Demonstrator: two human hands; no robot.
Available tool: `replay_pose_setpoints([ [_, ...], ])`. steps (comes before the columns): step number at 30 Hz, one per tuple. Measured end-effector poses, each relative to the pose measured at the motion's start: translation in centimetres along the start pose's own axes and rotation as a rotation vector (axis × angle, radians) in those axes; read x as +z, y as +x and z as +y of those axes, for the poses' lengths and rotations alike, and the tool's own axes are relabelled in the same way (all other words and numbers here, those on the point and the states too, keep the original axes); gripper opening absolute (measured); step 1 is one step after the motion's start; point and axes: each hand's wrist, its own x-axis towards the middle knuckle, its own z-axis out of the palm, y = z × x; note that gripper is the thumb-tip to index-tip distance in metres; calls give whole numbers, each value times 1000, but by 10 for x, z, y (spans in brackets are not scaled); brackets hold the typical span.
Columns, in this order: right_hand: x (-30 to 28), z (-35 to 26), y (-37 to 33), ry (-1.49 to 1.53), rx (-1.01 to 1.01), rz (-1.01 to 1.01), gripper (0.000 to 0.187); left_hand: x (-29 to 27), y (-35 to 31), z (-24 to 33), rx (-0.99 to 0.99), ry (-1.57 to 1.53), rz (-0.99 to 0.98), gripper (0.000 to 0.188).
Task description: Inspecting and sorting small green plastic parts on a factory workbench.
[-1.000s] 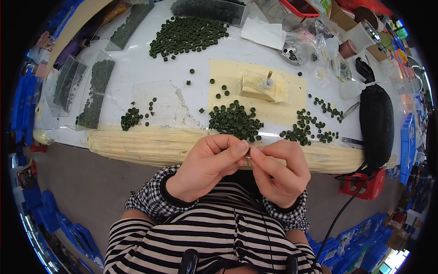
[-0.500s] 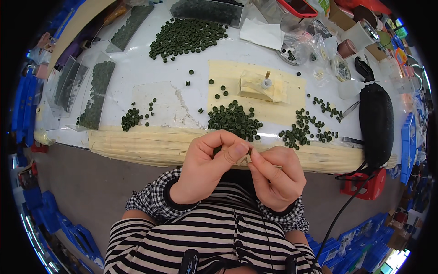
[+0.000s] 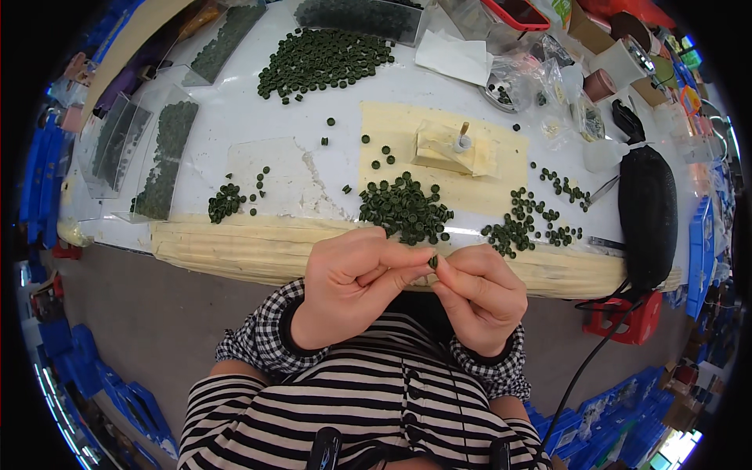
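Between the fingertips of both hands, just over the table's front edge, is a small dark green round part (image 3: 433, 262), grooved like a tiny spool. My left hand (image 3: 352, 282) pinches it from the left with thumb and forefinger. From the other side my right hand (image 3: 482, 294) has its thumb and forefinger closed on it. Directly beyond the hands lies a heap of the same green parts (image 3: 403, 205). A looser group of green parts (image 3: 513, 227) spreads to the right, and a smaller cluster (image 3: 226, 202) sits to the left.
A taped block with an upright peg (image 3: 464, 139) stands mid-table. Farther back lies a large pile of green parts (image 3: 321, 66). Clear trays (image 3: 168, 157) hold more at the left. A black mesh-covered object (image 3: 647, 207), tweezers (image 3: 601, 190) and plastic bags (image 3: 552, 94) occupy the right.
The left fingers have straightened and shifted slightly, so the small green part now shows between the fingertips. The right hand stays nearly in place. Piles on the table look unchanged.
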Motion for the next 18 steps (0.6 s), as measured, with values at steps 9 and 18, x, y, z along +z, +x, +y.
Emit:
replay_pose_setpoints([
  [9, 1, -3, 3, -182, -110, 12, 34, -5, 3, -7, -59, -91, -83, 16],
  [18, 1, 0, -3, 17, 4, 27, 34, 2, 5, -7, 126, 80, 8, 18],
])
